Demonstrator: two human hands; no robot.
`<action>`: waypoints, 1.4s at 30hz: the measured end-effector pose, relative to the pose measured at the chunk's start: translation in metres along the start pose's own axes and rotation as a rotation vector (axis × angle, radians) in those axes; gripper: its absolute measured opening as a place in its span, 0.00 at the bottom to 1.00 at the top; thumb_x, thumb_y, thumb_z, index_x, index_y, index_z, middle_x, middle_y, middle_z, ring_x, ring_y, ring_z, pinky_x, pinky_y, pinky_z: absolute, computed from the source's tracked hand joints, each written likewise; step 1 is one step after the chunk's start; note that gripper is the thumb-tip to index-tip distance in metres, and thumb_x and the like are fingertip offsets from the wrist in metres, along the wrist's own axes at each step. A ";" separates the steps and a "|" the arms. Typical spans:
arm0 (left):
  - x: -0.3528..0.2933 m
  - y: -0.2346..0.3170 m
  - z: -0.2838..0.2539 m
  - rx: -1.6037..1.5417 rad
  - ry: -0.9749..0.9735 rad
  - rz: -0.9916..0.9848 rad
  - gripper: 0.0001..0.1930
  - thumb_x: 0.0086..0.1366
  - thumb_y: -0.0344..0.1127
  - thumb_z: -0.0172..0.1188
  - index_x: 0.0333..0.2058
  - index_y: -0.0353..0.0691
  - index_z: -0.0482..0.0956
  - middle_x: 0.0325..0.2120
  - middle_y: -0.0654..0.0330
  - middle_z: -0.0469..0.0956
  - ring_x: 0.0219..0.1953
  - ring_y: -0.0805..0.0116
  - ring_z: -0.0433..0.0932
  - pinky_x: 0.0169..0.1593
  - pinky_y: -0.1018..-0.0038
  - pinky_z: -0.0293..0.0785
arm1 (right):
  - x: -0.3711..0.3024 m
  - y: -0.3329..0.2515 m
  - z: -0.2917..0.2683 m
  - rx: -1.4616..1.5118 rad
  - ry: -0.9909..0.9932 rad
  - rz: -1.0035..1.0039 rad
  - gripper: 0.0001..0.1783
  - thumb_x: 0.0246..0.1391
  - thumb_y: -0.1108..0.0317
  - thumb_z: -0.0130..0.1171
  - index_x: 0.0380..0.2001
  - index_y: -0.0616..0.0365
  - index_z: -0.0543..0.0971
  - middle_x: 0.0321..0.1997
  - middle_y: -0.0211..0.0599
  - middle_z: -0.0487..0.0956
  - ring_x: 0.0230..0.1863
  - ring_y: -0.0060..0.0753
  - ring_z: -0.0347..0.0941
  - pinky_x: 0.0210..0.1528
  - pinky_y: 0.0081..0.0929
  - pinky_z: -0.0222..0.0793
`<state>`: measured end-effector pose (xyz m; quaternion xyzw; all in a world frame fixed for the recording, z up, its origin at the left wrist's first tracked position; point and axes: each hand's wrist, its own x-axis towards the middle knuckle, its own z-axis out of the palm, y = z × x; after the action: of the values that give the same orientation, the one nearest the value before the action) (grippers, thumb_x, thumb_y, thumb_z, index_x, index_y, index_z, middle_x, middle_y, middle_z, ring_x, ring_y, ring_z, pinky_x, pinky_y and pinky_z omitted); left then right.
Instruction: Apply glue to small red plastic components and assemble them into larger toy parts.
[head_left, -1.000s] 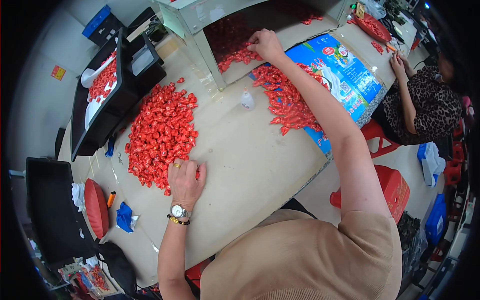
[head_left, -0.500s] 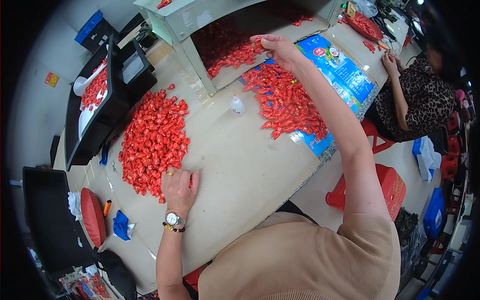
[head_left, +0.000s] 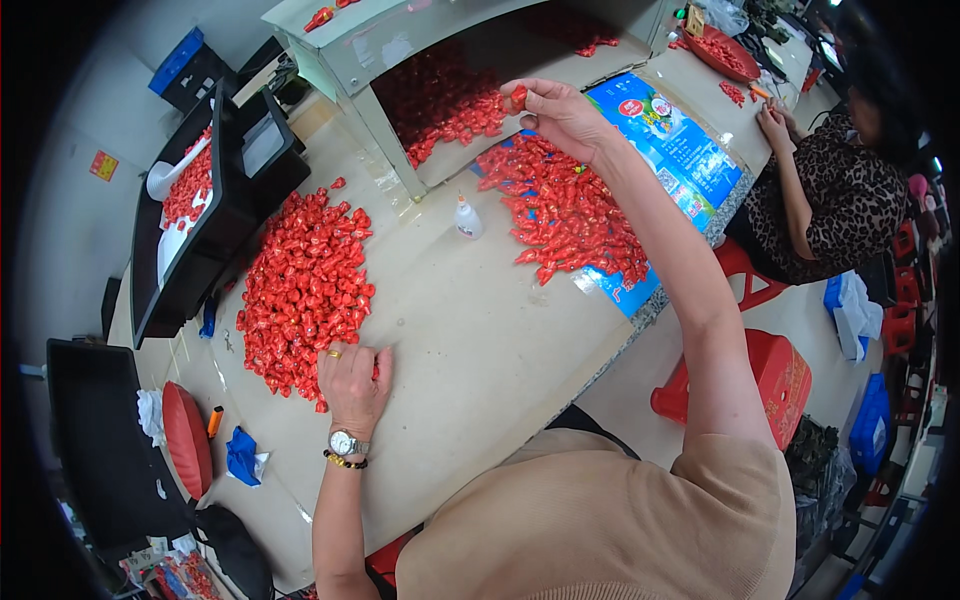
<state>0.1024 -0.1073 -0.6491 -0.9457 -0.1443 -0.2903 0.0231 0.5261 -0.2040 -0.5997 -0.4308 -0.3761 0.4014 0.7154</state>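
My right hand is raised by the opening of a metal cabinet, pinching a small glossy red piece between thumb and fingertips. Below it, many similar red pieces lie spread on a blue printed sheet. On the left, my left hand rests at the near edge of a big heap of small red pieces. Its fingers are curled, and a bit of red shows by the thumb; most of what it grips is hidden.
Between the heaps stands a small white dropper bottle. The metal cabinet holds more red pieces. Black bins line the left, near a red bowl. A co-worker sits at right, beyond a red stool.
The whole view has shifted slightly. My right hand has moved a little nearer to me and still pinches a red piece; its thumb sits lower. The left hand stays by the heap.
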 end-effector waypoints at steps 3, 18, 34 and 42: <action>0.000 0.000 0.000 0.007 -0.003 0.004 0.15 0.50 0.31 0.67 0.17 0.41 0.67 0.18 0.58 0.70 0.27 0.59 0.70 0.30 0.65 0.61 | -0.007 -0.002 0.003 0.122 -0.082 -0.014 0.14 0.59 0.69 0.55 0.47 0.63 0.76 0.38 0.33 0.77 0.40 0.22 0.70 0.39 0.20 0.64; 0.005 0.003 -0.001 0.001 -0.028 -0.003 0.12 0.50 0.30 0.65 0.18 0.40 0.68 0.19 0.57 0.70 0.27 0.57 0.69 0.33 0.64 0.63 | -0.003 0.004 -0.149 0.306 0.833 0.206 0.13 0.65 0.60 0.44 0.32 0.55 0.73 0.24 0.32 0.73 0.20 0.26 0.65 0.19 0.23 0.59; 0.003 0.002 0.001 0.003 -0.032 -0.024 0.12 0.50 0.31 0.65 0.18 0.40 0.68 0.19 0.57 0.71 0.27 0.58 0.69 0.32 0.64 0.62 | 0.094 0.015 -0.060 -1.181 0.484 -0.131 0.35 0.45 0.45 0.63 0.51 0.60 0.75 0.52 0.53 0.75 0.54 0.52 0.71 0.58 0.40 0.66; 0.001 0.001 -0.001 -0.004 -0.035 -0.044 0.08 0.50 0.27 0.65 0.20 0.39 0.72 0.19 0.59 0.71 0.27 0.58 0.70 0.33 0.64 0.63 | 0.107 0.055 0.018 -1.576 0.224 -0.072 0.51 0.43 0.23 0.47 0.67 0.31 0.52 0.70 0.42 0.53 0.70 0.62 0.42 0.63 0.69 0.42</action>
<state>0.1030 -0.1077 -0.6479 -0.9473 -0.1649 -0.2745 0.0122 0.5384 -0.0853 -0.6237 -0.8354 -0.4887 -0.0521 0.2461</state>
